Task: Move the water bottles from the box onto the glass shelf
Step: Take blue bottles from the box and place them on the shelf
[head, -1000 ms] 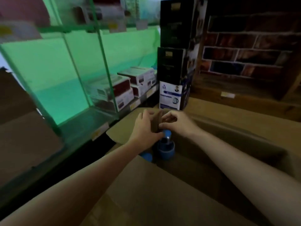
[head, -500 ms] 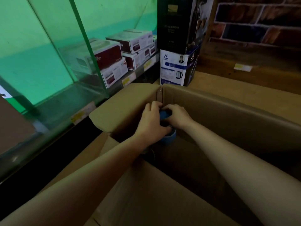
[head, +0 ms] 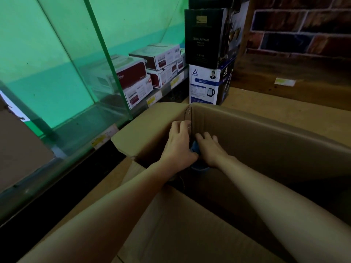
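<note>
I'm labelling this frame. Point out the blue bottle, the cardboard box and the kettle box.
blue bottle (head: 194,148): head view, blue top showing between the hands.
cardboard box (head: 266,133): head view, inner face of the far wall.
kettle box (head: 204,86): head view, white front panel.

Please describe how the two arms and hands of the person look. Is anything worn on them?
Both forearms are bare, with no sleeve in view. The left hand and the right hand wear no gloves. No ring, watch or bracelet shows on the fingers or wrists. No markings are visible, though the light is dim.
</note>
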`<state>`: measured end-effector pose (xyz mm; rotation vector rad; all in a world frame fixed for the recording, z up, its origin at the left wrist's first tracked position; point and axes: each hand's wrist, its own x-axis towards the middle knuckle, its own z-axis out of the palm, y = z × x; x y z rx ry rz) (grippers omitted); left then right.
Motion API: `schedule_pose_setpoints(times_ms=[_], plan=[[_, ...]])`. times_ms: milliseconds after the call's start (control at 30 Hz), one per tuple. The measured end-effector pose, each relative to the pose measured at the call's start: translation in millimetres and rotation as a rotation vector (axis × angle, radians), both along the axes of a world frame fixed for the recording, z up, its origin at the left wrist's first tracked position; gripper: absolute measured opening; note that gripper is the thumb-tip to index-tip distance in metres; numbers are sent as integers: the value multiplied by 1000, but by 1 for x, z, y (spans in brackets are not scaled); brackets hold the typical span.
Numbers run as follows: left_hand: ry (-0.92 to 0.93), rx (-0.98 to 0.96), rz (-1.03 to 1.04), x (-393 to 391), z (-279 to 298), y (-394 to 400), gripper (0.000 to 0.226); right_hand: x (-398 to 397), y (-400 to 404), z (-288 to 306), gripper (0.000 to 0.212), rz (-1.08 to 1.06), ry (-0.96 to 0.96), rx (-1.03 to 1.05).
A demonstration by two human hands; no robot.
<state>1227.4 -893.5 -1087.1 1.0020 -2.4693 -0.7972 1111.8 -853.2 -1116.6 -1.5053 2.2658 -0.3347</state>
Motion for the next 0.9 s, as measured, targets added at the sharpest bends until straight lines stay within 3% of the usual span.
schedule_pose_setpoints(times_ms=[233, 367, 533, 733, 900], plan=[[63, -32, -48, 26, 44, 6, 98, 19, 24, 83, 66, -3, 111, -237], [91, -50, -84, 56, 106, 16, 110, 50, 40, 152, 61, 67, 164, -381], [417, 12, -54, 127, 180, 31, 103, 124, 57, 245, 51, 189, 140, -608], [541, -178, 88, 246, 271, 44, 93, 237, 59, 336, 44, 339, 79, -821], [504, -368, 224, 354, 337, 54, 86, 337, 53, 397, 44, 499, 12, -867]])
